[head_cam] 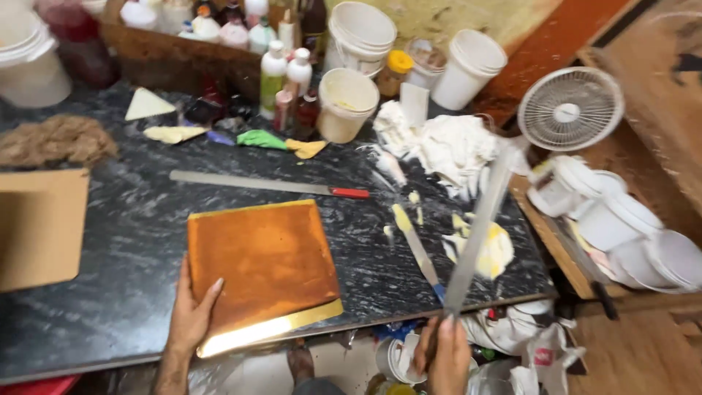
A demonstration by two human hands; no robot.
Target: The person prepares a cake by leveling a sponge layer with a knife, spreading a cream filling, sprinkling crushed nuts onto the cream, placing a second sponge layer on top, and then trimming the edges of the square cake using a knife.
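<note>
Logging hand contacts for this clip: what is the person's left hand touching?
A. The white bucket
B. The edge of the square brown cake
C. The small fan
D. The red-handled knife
B: the left hand rests against the left edge of the square brown cake, while the right hand grips a long knife.

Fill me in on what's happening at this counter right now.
A person stands at a dark marbled counter. The left hand steadies a square brown cake on a gold board near the front edge. The right hand holds a long knife, blade raised over smears of cream. A red-handled knife and a palette knife lie nearby, beside a heap of white cream.
</note>
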